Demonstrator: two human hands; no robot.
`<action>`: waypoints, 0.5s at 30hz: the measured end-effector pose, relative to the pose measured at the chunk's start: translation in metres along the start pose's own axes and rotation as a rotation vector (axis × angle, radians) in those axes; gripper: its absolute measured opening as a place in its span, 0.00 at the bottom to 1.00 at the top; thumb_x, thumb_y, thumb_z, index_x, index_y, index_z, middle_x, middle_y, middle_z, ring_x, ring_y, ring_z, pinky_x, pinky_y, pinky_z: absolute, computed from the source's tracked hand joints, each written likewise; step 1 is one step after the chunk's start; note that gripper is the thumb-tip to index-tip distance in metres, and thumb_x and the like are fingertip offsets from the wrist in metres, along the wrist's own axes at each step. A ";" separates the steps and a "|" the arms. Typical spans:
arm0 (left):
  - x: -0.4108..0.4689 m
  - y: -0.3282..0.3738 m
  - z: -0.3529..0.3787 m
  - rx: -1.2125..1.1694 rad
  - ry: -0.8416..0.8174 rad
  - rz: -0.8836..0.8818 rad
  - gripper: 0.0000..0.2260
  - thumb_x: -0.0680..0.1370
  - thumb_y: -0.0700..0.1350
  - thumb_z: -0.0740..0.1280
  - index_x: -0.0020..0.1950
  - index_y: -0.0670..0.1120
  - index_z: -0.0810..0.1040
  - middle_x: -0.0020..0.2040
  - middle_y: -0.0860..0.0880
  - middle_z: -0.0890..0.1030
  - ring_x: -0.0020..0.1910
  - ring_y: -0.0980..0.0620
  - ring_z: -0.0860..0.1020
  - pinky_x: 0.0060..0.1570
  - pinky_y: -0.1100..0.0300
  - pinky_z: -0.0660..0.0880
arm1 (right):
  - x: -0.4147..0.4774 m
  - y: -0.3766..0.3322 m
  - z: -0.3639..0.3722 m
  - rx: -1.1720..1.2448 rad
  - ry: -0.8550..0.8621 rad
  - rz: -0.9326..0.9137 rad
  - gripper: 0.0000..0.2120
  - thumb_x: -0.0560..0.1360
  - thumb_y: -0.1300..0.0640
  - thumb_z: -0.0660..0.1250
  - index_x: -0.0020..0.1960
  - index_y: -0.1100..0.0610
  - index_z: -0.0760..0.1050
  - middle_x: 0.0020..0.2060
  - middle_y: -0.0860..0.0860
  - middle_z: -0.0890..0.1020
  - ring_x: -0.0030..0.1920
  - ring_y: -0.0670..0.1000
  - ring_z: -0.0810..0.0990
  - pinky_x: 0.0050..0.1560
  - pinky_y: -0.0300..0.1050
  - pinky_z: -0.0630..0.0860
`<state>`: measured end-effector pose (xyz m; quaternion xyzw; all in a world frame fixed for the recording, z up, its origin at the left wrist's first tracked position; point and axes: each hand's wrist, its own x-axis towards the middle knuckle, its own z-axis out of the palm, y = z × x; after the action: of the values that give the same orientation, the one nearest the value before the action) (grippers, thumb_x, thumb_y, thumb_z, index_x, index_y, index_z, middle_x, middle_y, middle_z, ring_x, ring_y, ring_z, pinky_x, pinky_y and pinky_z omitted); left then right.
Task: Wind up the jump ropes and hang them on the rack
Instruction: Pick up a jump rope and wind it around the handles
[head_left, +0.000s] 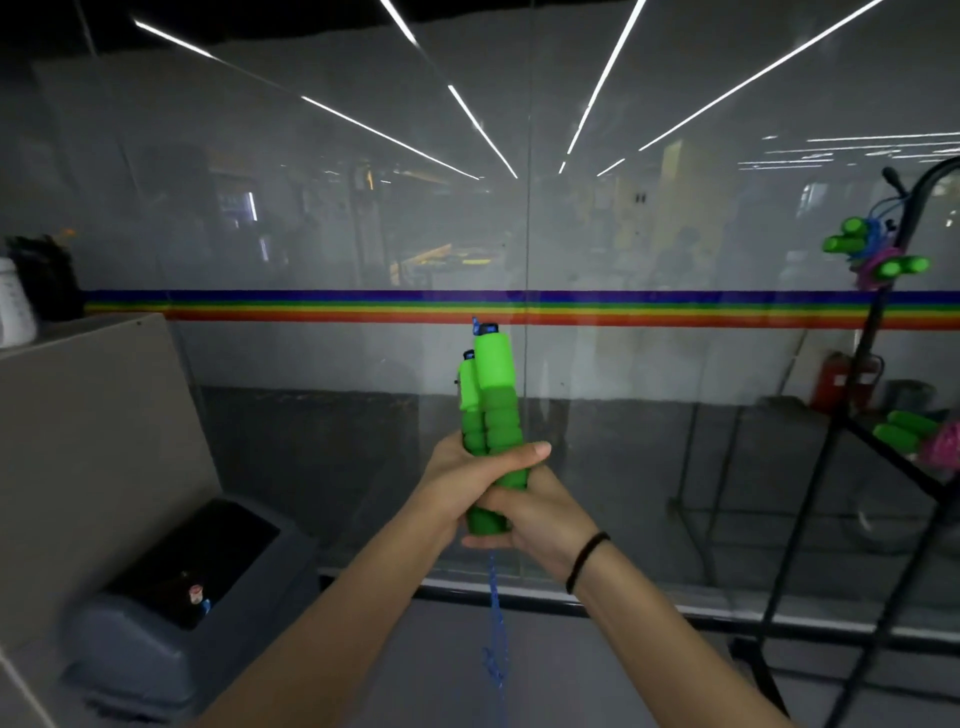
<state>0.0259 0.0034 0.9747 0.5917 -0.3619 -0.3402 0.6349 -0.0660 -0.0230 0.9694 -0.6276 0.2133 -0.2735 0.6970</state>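
Frosted glass wall (311, 234) fills the room ahead, rainbow stripe (623, 306) running across it at mid height, ceiling light strips reflected above.

Nearest: two bare forearms raised in front of the person. Left hand (467, 480) and right hand (530, 512) both wrapped around the lower end of a pair of green handles (491, 395), fingers curled tight on the foam, hands touching each other. Left thumb lies across the front of the handles; right hand sits just below and overlapping. Black hair tie (584, 561) on the right wrist. Handles held upright, side by side, black caps on top, one standing a bit higher than the other. Blue rope (493, 613) hangs straight down from under the hands, loose, with a tangle lower down; blurred near the bottom edge.

Left side: grey bin (171, 623) with dark opening on the floor, beside a beige cabinet (93, 441); a white container and a dark object on top of it, too blurred to identify.

Right side: black metal rack (852, 415) standing just in front of the glass. Wound ropes with green handles (872, 254) hang on its upper part, blue and pink cord bunched with them. Another green-handled bundle (904, 426) rests on a lower bar, pink cord next to it.

Behind the glass, a red extinguisher shape (831, 384), hazy.
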 end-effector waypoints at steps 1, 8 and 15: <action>0.001 0.000 0.002 0.040 0.008 -0.005 0.16 0.62 0.44 0.79 0.47 0.42 0.80 0.39 0.44 0.84 0.39 0.48 0.83 0.41 0.58 0.77 | -0.001 0.002 0.000 0.003 -0.012 -0.001 0.12 0.75 0.68 0.63 0.55 0.55 0.74 0.45 0.55 0.82 0.43 0.51 0.83 0.38 0.46 0.82; 0.001 0.012 -0.007 0.227 -0.175 0.003 0.11 0.61 0.35 0.72 0.36 0.45 0.73 0.26 0.53 0.74 0.27 0.55 0.73 0.28 0.66 0.70 | -0.022 -0.023 -0.064 -0.549 -0.146 0.085 0.19 0.62 0.38 0.67 0.44 0.52 0.77 0.40 0.45 0.81 0.44 0.43 0.80 0.48 0.43 0.77; -0.016 0.018 -0.006 0.204 -0.449 -0.065 0.18 0.54 0.34 0.62 0.43 0.45 0.75 0.34 0.48 0.71 0.28 0.55 0.68 0.31 0.63 0.63 | 0.022 -0.006 -0.088 -0.372 0.191 -0.249 0.31 0.68 0.25 0.49 0.59 0.43 0.71 0.61 0.49 0.77 0.64 0.51 0.73 0.67 0.59 0.67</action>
<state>0.0232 0.0215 0.9919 0.5735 -0.5073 -0.4450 0.4644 -0.1061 -0.1046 0.9656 -0.7379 0.2459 -0.3717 0.5069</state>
